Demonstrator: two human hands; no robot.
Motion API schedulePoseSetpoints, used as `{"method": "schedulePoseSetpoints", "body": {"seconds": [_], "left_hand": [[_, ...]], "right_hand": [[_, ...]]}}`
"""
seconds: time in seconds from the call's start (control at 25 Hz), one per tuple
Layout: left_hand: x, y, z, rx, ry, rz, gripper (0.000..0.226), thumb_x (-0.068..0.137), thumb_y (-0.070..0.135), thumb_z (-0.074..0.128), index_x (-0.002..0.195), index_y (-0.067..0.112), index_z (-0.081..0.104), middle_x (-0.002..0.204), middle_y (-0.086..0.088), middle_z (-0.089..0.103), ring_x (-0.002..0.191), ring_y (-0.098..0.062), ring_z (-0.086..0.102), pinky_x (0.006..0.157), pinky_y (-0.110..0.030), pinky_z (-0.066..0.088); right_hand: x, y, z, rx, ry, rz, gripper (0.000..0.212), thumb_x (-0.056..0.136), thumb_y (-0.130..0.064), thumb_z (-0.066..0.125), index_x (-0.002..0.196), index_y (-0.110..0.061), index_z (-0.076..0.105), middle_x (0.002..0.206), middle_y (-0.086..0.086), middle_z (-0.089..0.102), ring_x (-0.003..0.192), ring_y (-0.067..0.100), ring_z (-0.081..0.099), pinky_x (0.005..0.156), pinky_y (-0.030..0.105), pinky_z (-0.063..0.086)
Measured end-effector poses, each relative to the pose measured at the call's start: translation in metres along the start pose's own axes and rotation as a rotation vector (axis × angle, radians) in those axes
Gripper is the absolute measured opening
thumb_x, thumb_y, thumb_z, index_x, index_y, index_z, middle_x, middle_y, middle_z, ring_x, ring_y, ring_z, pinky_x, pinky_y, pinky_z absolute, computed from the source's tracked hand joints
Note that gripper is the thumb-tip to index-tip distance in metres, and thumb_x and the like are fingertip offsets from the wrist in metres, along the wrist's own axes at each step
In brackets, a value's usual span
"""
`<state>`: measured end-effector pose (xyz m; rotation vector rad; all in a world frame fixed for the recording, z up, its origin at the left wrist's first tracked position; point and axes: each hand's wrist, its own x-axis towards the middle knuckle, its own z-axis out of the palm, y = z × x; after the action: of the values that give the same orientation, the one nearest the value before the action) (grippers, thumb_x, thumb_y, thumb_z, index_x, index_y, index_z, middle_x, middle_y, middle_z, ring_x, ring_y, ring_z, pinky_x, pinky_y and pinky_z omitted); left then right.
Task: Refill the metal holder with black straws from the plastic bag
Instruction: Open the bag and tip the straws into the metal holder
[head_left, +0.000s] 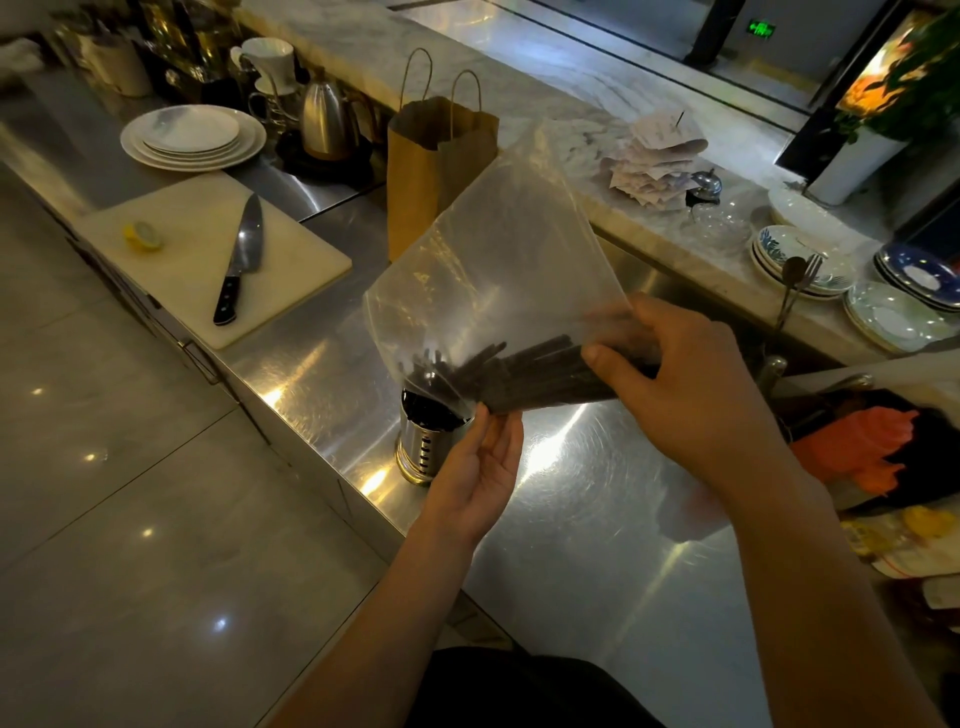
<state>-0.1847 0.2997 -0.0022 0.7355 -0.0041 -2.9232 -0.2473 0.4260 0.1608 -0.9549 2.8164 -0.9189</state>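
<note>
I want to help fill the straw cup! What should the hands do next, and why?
Probably tip the plastic bag further so the black straws slide into the metal holder. The right hand grips the bundle through the bag, the straw ends point toward the holder just below, and the left hand is at the bag's edge.

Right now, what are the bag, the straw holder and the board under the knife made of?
The bag looks like thin clear plastic: see-through, creased, glossy. The straw holder looks like polished metal: mirror-bright, with a slotted side. The board is probably plastic: white, dull and smooth, though I can't be sure.
</note>
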Motion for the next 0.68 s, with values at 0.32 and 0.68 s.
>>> {"method": "schedulePoseSetpoints", "body": {"seconds": [0.32, 0.68], "left_hand": [[-0.0010, 0.0004, -0.0035, -0.043, 0.018, -0.014, 0.023, 0.098, 0.013, 0.052, 0.112, 0.003, 0.067, 0.110, -0.016, 0.074, 0.098, -0.024, 0.073, 0.079, -0.032, 0.061], [0.0002, -0.0024, 0.0002, -0.069, 0.014, -0.002, 0.024, 0.095, 0.012, 0.054, 0.113, 0.002, 0.067, 0.112, -0.016, 0.073, 0.104, -0.023, 0.071, 0.078, -0.032, 0.062]], "right_hand": [[0.0062, -0.0037, 0.0024, -0.012, -0.026, 0.012, 0.032, 0.093, -0.035, 0.056, 0.123, -0.025, 0.057, 0.110, -0.003, 0.066, 0.102, 0.014, 0.063, 0.091, 0.040, 0.053], [0.0090, -0.0057, -0.0008, -0.028, 0.007, -0.011, 0.025, 0.093, -0.035, 0.056, 0.115, -0.025, 0.058, 0.101, -0.002, 0.065, 0.095, 0.015, 0.063, 0.087, 0.044, 0.054]]}}
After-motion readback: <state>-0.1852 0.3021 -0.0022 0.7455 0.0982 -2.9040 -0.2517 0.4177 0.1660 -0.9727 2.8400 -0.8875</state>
